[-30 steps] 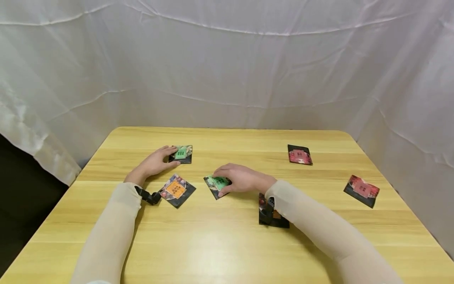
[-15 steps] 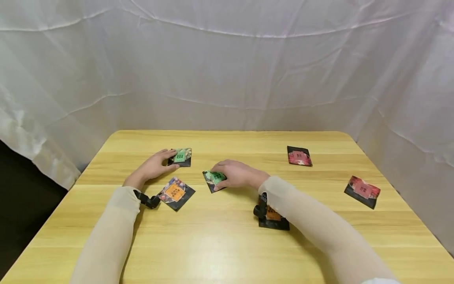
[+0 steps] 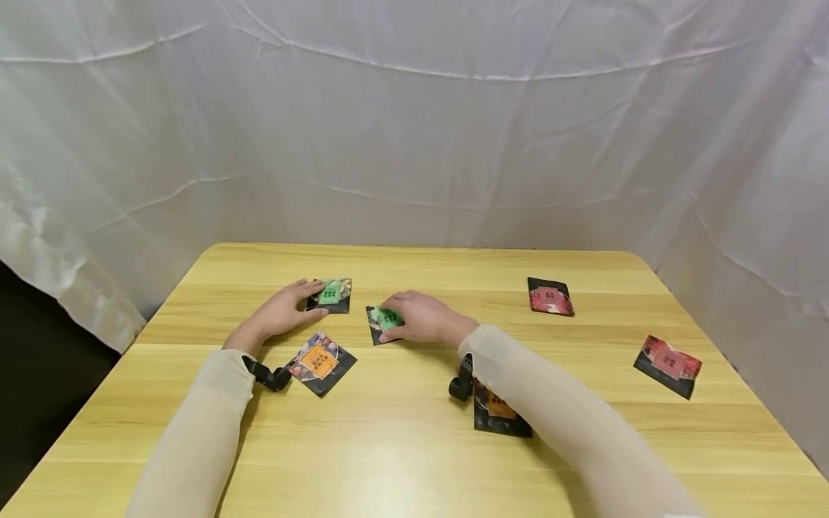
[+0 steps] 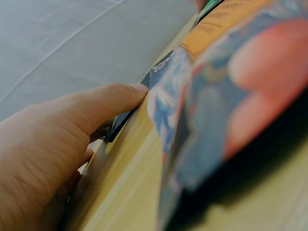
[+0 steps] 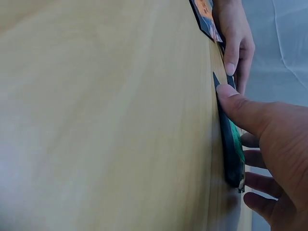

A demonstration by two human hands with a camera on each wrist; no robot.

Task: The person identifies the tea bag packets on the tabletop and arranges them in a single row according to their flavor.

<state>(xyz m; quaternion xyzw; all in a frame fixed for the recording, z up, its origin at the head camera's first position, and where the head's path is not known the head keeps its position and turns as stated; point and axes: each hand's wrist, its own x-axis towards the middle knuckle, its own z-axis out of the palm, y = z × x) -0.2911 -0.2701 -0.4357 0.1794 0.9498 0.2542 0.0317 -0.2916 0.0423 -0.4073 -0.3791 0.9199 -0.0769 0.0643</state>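
My left hand (image 3: 281, 308) rests at the left side of a flat packet with a green label (image 3: 333, 293), at the table's back left. Its fingers are extended over the packet's top left corner, thumb at the lower edge. Just to the right, my right hand (image 3: 424, 316) holds a second green-labelled packet (image 5: 231, 144) against the tabletop, thumb at the near edge and fingers at the far one. That packet looks slightly bowed in the right wrist view. A packet with an orange label (image 3: 320, 363) lies beside the left wrist.
Another orange-labelled packet (image 3: 499, 417) lies partly under the right forearm. On the right side of the wooden table (image 3: 401, 460) are two red-labelled packets, one farther back (image 3: 550, 296) and one nearer the edge (image 3: 667, 365). White curtain (image 3: 414, 144) hangs behind.
My right hand has slid its green-labelled packet leftward, closer to the other green one, and the packet has turned somewhat straighter. The left hand stays in place.
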